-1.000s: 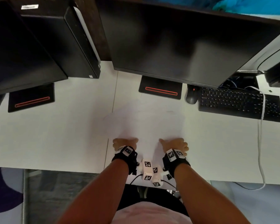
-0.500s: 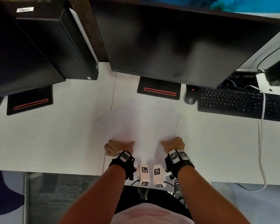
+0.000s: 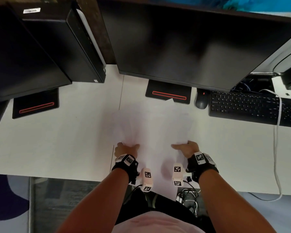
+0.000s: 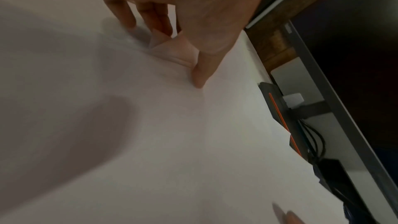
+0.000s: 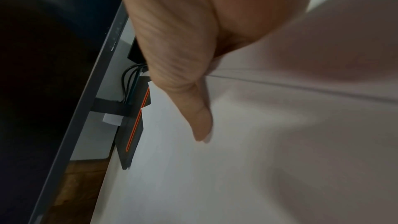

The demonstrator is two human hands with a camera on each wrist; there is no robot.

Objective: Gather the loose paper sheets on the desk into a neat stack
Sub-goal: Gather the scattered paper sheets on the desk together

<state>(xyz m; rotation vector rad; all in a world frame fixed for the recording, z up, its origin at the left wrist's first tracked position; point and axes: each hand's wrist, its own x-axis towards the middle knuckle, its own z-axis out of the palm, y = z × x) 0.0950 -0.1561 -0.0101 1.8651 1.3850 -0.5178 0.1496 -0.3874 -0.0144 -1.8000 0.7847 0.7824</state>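
Observation:
A loose stack of white paper sheets [image 3: 154, 128] lies on the white desk [image 3: 57, 140] in front of me, fanned out unevenly at its far end. Its far corner overlaps the monitor stand base [image 3: 168, 95], and its near edge reaches the desk's front edge. My left hand [image 3: 127, 148] grips the stack's left edge, and my right hand [image 3: 186, 147] grips its right edge. In the left wrist view the thumb [image 4: 199, 77] lies on top of the paper [image 4: 193, 142] with fingers curled at its edge. In the right wrist view the thumb [image 5: 200, 125] lies on the sheets [image 5: 258, 159]; the fingers are hidden.
A dark monitor [image 3: 191, 39] hangs over the back of the desk. A mouse [image 3: 201, 101] and a black keyboard [image 3: 252, 108] lie to the right, with a white cable [image 3: 275, 148] running toward the front. At the left are a black computer tower [image 3: 57, 39] and a second stand base [image 3: 35, 106].
Both hands have moved a little apart along the stack's sides. The sheets have slid away from me, so the far corner now covers part of the monitor stand base.

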